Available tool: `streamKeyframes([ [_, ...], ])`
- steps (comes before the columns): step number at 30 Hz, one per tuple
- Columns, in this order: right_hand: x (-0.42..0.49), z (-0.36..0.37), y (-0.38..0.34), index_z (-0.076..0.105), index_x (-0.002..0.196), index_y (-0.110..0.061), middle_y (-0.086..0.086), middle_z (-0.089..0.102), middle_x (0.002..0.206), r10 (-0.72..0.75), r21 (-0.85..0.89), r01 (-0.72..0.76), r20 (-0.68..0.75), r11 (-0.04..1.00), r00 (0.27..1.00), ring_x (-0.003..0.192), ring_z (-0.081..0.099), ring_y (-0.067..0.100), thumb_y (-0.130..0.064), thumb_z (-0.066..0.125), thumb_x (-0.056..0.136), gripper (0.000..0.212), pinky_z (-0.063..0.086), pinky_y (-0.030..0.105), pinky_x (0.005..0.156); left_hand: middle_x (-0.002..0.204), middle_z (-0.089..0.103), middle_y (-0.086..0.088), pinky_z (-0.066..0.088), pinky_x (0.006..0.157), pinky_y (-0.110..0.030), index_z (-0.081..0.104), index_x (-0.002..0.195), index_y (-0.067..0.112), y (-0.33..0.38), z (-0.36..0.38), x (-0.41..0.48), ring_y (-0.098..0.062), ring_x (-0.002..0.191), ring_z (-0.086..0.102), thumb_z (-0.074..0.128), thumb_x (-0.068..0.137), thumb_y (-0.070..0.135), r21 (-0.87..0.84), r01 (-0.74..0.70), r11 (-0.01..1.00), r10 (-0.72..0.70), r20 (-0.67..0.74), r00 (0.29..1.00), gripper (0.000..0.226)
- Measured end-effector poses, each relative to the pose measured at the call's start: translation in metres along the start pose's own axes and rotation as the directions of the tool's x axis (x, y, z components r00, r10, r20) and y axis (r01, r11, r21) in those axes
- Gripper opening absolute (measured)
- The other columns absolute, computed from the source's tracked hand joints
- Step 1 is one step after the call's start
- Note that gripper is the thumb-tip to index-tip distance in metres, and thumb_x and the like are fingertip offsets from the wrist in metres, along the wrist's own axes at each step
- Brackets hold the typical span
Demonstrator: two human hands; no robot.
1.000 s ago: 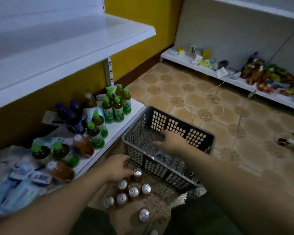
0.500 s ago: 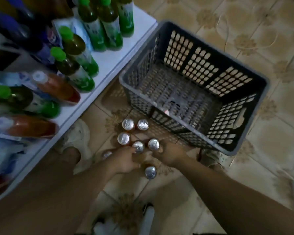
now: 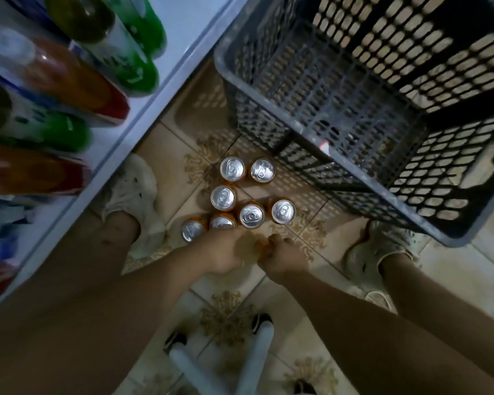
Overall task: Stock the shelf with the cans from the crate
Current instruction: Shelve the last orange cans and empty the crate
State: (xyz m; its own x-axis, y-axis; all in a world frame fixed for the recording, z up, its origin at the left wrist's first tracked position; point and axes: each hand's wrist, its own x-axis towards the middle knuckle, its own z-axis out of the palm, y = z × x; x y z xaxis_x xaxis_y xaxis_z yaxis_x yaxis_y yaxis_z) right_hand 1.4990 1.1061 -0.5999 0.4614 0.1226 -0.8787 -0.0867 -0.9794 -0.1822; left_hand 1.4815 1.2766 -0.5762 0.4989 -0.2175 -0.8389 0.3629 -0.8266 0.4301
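Seven round cans (image 3: 223, 197), silver metal tops, orange sides, upright on glossy patterned floor tiles (image 3: 169, 166) just beside the dark plastic lattice crate (image 3: 257, 109), near the white shelf (image 3: 143, 115). Right hand (image 3: 284, 259) curled round an eighth can (image 3: 264, 248) — left hand (image 3: 226, 252) blurred, grip indeterminable.

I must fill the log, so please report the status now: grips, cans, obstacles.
Right grip curled round one orange can. Left grip beside it, hold unclear. Seven cans upright on floor, none seen shelved. Crate close behind; nothing blocks.
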Motion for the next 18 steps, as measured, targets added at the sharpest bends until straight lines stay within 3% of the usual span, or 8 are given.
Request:
streamKeyframes([
  [6,-0.067,-0.065,-0.028,0.048,0.126,-0.032,0.006,0.055,0.125,-0.104,0.107,0.121,-0.154,0.987,0.983,0.111,0.057,0.031,-0.061,0.058,0.08,0.055,0.048,0.037,0.09,0.132,0.05,-0.003,0.043,0.097,-0.032,0.042,0.139,0.025,0.029,-0.027,-0.04,-0.026,0.121,0.05,0.071,0.075,0.029,0.023,-0.094,0.995,0.096,-0.114,0.989,0.071],
  [10,-0.137,-0.114,-0.05,0.049,0.128,-0.041,-0.002,0.049,0.124,-0.233,0.14,0.267,-0.22,0.953,0.947,0.115,0.053,0.02,-0.051,0.065,0.075,0.056,0.043,0.027,0.09,0.128,0.051,0.005,0.046,0.094,-0.032,0.042,0.139,0.027,0.055,-0.052,-0.087,-0.015,0.114,0.053,0.076,0.068,0.028,-0.082,-0.194,0.978,0.167,-0.262,0.951,0.079],
  [15,-0.231,-0.162,-0.08,0.036,0.139,-0.036,-0.002,0.051,0.131,-0.376,0.122,0.459,-0.41,0.88,0.831,0.113,0.052,0.02,-0.045,0.06,0.081,0.063,0.044,0.032,0.088,0.133,0.053,0.008,0.048,0.098,-0.036,0.04,0.132,0.041,0.082,-0.08,-0.171,-0.011,0.118,0.056,0.082,0.055,0.045,-0.303,-0.378,0.875,0.212,-0.462,0.861,0.088],
  [18,-0.282,-0.187,-0.097,0.037,0.137,-0.037,-0.001,0.052,0.129,-0.432,0.162,0.585,-0.526,0.794,0.732,0.112,0.051,0.019,-0.04,0.06,0.084,0.058,0.047,0.037,0.093,0.132,0.055,0.01,0.049,0.098,-0.039,0.038,0.136,0.044,0.093,-0.093,-0.228,-0.01,0.119,0.057,0.089,0.054,0.04,-0.394,-0.478,0.785,0.187,-0.585,0.789,0.096],
])
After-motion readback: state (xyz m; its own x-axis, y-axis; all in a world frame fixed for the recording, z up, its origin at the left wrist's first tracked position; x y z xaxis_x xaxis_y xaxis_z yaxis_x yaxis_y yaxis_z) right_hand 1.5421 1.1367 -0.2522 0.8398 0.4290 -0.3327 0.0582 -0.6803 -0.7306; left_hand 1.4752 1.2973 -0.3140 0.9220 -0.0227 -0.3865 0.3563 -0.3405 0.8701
